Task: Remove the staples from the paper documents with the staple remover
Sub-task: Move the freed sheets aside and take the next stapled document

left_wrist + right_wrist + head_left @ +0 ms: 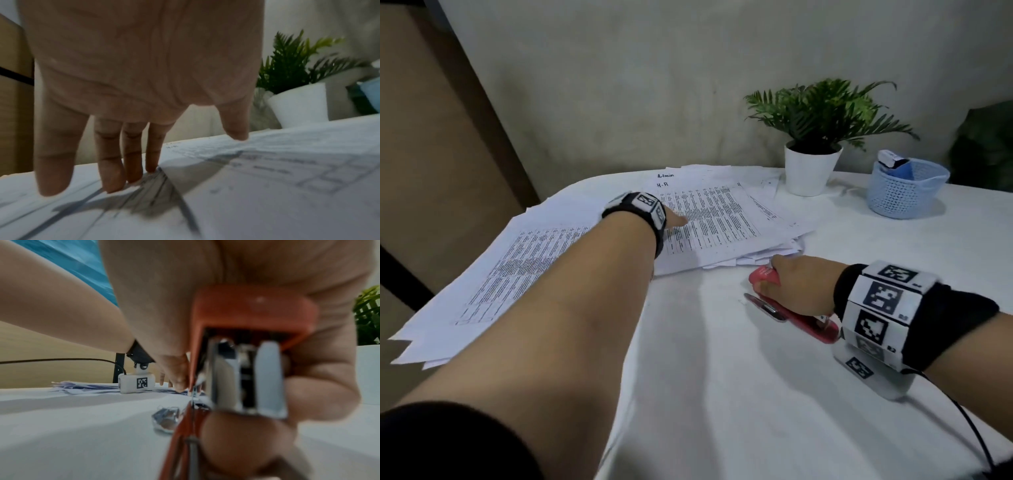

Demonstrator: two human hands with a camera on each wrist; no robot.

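A loose pile of printed documents [715, 219] lies at the far middle of the white-clothed table [722, 394]. My left hand [676, 219] reaches over it. In the left wrist view its straight fingertips [113, 183] touch the papers [267, 178] beside the edge of a slightly raised sheet, and the thumb rests on that sheet. My right hand [798, 284] grips the red staple remover [811, 323] just in front of the pile, its red arms spread. Up close, my fingers [320, 386] wrap the red tool [252, 309].
A second stack of printed sheets [517, 270] overhangs the table's left edge under my left forearm. A white pot with a green plant [811, 171] and a light blue basket [904, 192] stand at the back right. A black cable [969, 428] trails from my right wrist.
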